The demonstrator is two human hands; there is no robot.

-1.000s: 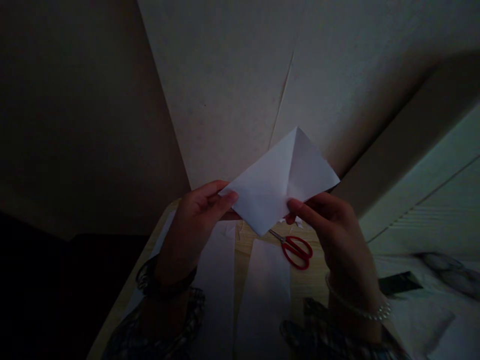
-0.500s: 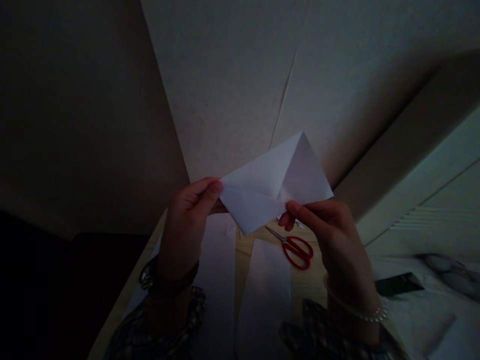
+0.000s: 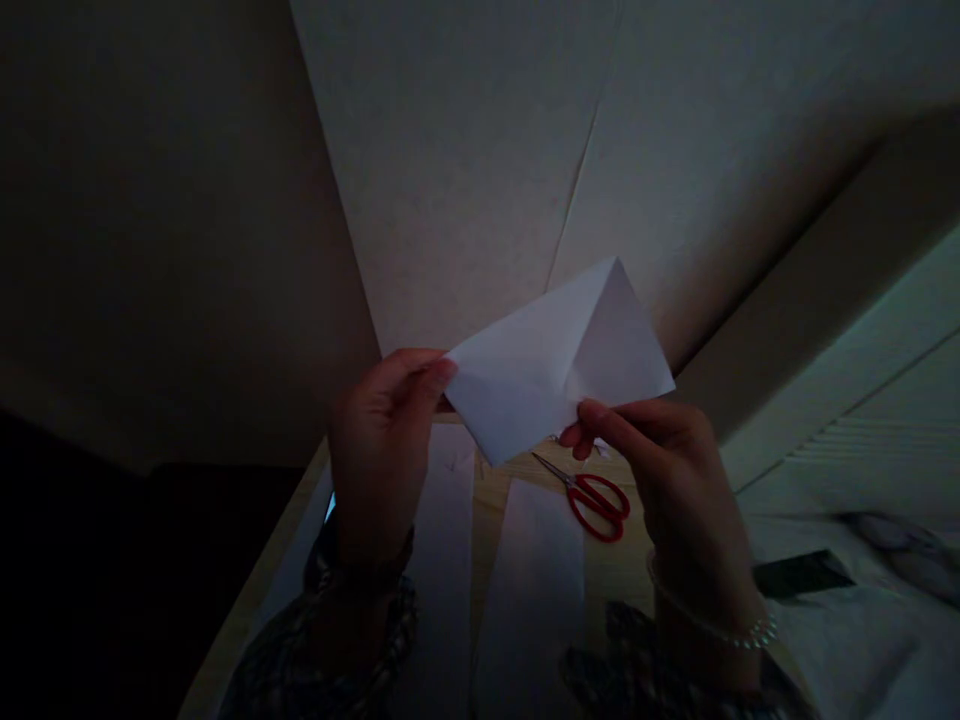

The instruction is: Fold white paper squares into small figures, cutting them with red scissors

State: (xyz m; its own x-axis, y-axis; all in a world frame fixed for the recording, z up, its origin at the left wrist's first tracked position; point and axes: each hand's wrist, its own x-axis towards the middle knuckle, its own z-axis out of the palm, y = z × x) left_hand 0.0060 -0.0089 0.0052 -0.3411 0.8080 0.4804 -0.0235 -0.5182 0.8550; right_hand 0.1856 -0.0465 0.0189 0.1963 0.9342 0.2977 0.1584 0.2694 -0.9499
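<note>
The folded paper (image 3: 559, 365) has drifted slightly right, pinched between left hand (image 3: 382, 440) and right hand (image 3: 664, 470), above the wooden table (image 3: 491, 500) in a dim room.

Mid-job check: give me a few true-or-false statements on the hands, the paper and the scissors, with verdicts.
1. The left hand and the right hand both pinch the folded white paper. True.
2. The red scissors sit in the right hand's grip. False: they lie on the table, untouched.
3. The paper rests flat on the table. False: it is held up above it.
4. White paper strips lie on the table below the hands. True.
</note>
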